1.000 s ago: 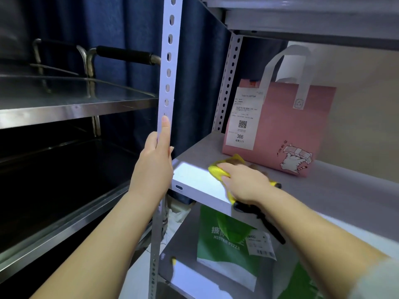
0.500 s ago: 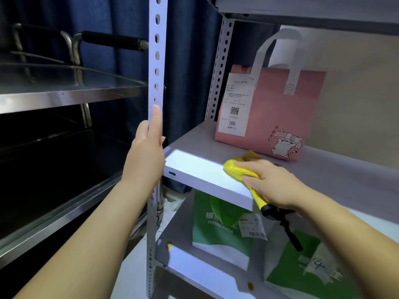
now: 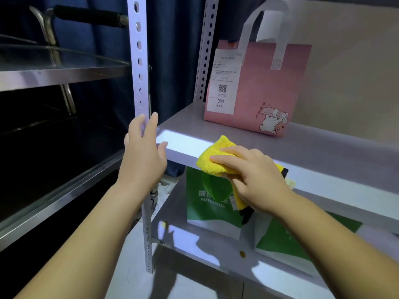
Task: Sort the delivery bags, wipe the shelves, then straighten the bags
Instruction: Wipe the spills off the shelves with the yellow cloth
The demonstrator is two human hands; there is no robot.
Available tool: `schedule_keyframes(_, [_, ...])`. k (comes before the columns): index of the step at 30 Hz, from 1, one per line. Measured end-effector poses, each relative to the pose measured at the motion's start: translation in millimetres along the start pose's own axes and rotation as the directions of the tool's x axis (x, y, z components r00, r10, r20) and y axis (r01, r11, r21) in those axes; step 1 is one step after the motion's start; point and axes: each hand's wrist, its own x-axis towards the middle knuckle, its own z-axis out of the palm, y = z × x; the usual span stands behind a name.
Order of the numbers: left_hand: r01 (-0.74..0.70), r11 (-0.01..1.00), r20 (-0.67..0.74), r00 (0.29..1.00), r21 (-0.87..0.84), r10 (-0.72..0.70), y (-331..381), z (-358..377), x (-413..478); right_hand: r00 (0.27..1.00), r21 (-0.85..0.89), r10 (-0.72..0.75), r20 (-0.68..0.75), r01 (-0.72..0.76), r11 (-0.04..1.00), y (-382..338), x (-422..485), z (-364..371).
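Observation:
My right hand (image 3: pixel 257 180) presses a yellow cloth (image 3: pixel 213 156) onto the front edge of the grey middle shelf (image 3: pixel 323 152); the cloth's black-tipped end hangs below the edge. A pink delivery bag (image 3: pixel 259 87) with a white receipt marked 366 stands upright at the back of that shelf, apart from the cloth. On the shelf below, a green pizza bag (image 3: pixel 207 203) stands, with a second green bag (image 3: pixel 302 240) beside it, partly hidden by my right arm. My left hand (image 3: pixel 142 160) lies against the perforated upright post (image 3: pixel 138 61) with its fingers spread.
A stainless steel cart (image 3: pixel 54 72) with a black-gripped handle (image 3: pixel 86 15) stands to the left of the rack. A dark blue curtain (image 3: pixel 172 50) hangs behind. The bottom shelf edge (image 3: pixel 194 244) sits low in front.
My right hand has slid the cloth toward the front edge of the shelf. My left hand has loosened from its grip on the post and its fingers have spread.

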Motion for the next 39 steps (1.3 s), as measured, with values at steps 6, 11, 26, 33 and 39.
schedule_keyframes(6, [-0.137, 0.991, 0.039, 0.99, -0.002, 0.137, 13, 5, -31, 0.991, 0.006, -0.132, -0.01, 0.132, 0.991, -3, -34, 1])
schedule_keyframes(11, [-0.238, 0.968, 0.056, 0.968, -0.084, 0.243, 44, 10, -22, 0.997, 0.082, 0.03, -0.07, -0.024, 0.996, 21, -52, -18])
schedule_keyframes(26, [-0.576, 0.618, 0.137, 0.663, -0.536, 0.736, 187, 74, -64, 0.792, 0.076, 0.521, -0.318, -0.527, 0.847, 66, -196, -61])
schedule_keyframes(33, [-0.545, 0.488, 0.22, 0.483, -0.682, 0.848, 222, 116, -130, 0.627, 0.105, 0.697, -0.347, -0.713, 0.693, 69, -290, -51])
schedule_keyframes(39, [-0.507, 0.582, 0.384, 0.447, -0.635, 0.808, 228, 188, -201, 0.59, 0.112, 0.766, -0.257, -0.769, 0.63, 118, -370, -7])
